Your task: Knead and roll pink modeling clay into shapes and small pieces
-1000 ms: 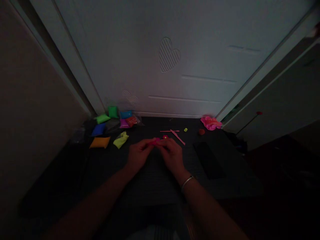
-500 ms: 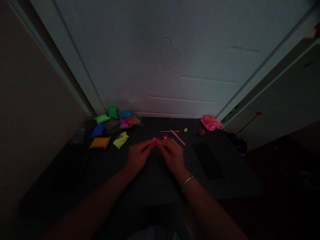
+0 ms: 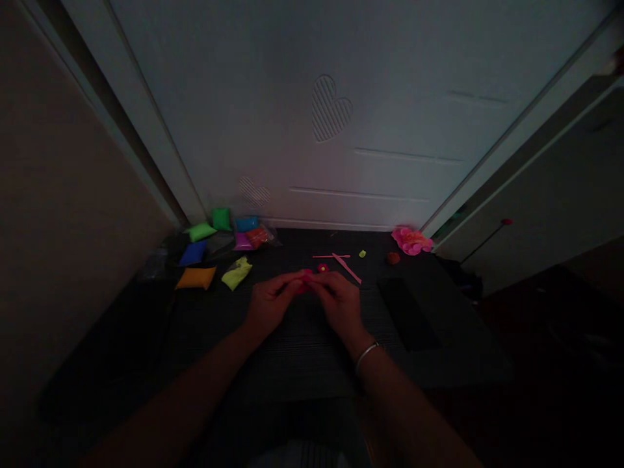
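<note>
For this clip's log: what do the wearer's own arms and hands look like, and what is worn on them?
Both the left hand and the right hand are bare, with no gloves. The forearms show no sleeves. A thin, silvery bracelet circles the right wrist; none shows on the left. It is too dark to make out finer markings.

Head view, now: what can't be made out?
All in the head view:
Pink piece: full shape, covered by the fingers of the left hand and right hand.
Small yellow-green piece: detail, too small.
Dark flat rectangle: what it is, lost in the gloom.
Reddish thing at upper right: cut off by the right edge.
Both upper arms: cut off by the bottom edge.
</note>
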A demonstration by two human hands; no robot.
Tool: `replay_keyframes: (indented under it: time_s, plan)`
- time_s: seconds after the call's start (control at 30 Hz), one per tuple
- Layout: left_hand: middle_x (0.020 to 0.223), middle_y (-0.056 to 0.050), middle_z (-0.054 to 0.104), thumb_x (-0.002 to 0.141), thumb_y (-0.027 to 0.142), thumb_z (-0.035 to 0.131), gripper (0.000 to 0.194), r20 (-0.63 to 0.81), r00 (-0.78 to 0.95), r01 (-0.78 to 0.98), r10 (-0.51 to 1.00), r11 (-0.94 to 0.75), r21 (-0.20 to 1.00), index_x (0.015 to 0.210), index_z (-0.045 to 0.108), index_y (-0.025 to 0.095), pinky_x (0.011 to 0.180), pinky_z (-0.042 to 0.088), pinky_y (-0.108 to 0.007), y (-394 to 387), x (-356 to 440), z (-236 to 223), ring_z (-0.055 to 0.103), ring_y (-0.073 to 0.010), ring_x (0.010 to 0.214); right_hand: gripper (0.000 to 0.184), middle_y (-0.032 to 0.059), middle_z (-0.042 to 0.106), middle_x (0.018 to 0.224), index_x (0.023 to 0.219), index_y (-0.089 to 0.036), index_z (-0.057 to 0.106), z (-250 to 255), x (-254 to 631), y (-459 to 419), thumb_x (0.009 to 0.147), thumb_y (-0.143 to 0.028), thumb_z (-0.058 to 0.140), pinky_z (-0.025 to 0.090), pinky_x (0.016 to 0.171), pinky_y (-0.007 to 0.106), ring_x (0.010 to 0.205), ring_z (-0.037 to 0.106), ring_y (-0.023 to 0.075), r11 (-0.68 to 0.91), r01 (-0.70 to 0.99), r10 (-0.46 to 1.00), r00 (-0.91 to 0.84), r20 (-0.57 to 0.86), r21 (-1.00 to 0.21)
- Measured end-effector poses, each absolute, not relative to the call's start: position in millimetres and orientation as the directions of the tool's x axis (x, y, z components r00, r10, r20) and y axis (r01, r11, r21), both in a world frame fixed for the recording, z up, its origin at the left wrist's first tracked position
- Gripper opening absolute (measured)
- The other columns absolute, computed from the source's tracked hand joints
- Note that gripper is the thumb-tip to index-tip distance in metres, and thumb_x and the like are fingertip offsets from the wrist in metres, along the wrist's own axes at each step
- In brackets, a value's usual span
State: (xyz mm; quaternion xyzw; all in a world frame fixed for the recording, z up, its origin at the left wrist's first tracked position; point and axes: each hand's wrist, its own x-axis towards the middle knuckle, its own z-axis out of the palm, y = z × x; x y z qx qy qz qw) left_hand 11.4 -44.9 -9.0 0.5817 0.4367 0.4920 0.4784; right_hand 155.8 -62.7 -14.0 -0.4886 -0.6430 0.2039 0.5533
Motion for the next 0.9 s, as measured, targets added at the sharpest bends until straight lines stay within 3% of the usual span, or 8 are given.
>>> replay_keyframes:
  time_s: [0.13, 0.27, 0.47, 0.73, 0.9]
  plan:
    - [0.101, -0.01, 0.066, 0.078, 0.041, 0.053, 0.042, -0.086, 0.236, -0.27, 0.968, 0.15, 0.951, 0.112, 0.057, 0.016, 0.067, 0.053, -0.032, -38, 8, -4, 0.064, -0.0183, 0.079, 0.011, -0.0006, 0.067, 0.076, 0.081, -0.024, 0.067, -16, 156, -61, 0.075, -0.028, 0.059, 0.051, 0.062, 0.027, 0.067, 0.061, 0.014, 0.357, 0.217, 0.897, 0.192, 0.398, -0.909]
    - [0.096, -0.008, 0.067, 0.078, 0.031, 0.057, 0.036, -0.222, 0.461, -0.372, 0.859, 0.415, 0.831, 0.113, 0.056, 0.019, 0.071, 0.052, -0.031, -35, 5, 0, 0.064, -0.0158, 0.079, 0.018, -0.0011, 0.067, 0.077, 0.087, -0.023, 0.065, -14, 155, -60, 0.071, -0.031, 0.062, 0.052, 0.057, 0.025, 0.065, 0.062, 0.0142, 0.244, 0.091, 0.951, 0.173, 0.257, -0.965]
    - [0.099, -0.007, 0.066, 0.076, 0.022, 0.06, 0.019, -0.208, 0.468, -0.418, 0.859, 0.423, 0.804, 0.093, 0.065, 0.015, 0.079, 0.048, -0.026, -35, 5, -4, 0.061, -0.0139, 0.086, 0.022, 0.0009, 0.069, 0.083, 0.091, -0.022, 0.065, -12, 157, -59, 0.072, -0.033, 0.06, 0.053, 0.065, 0.028, 0.071, 0.064, 0.0152, 0.175, 0.017, 0.983, 0.059, 0.176, -0.984]
    - [0.108, -0.008, 0.063, 0.075, 0.02, 0.061, 0.028, -0.234, 0.519, -0.369, 0.822, 0.462, 0.806, 0.103, 0.061, 0.016, 0.081, 0.047, -0.026, -35, 6, -7, 0.06, -0.0137, 0.09, 0.016, 0.0, 0.068, 0.067, 0.071, -0.019, 0.066, -15, 158, -57, 0.064, -0.033, 0.068, 0.05, 0.059, 0.026, 0.062, 0.062, 0.0154, 0.124, 0.074, 0.974, 0.179, 0.136, -0.989]
    - [0.097, -0.006, 0.066, 0.074, 0.019, 0.061, 0.02, -0.241, 0.448, -0.413, 0.861, 0.438, 0.798, 0.094, 0.064, 0.016, 0.076, 0.049, -0.023, -33, 7, -10, 0.061, -0.0117, 0.081, 0.022, 0.001, 0.069, 0.081, 0.086, -0.021, 0.066, -15, 158, -55, 0.066, -0.03, 0.066, 0.05, 0.068, 0.028, 0.073, 0.063, 0.0153, 0.162, 0.029, 0.982, 0.095, 0.164, -0.986]
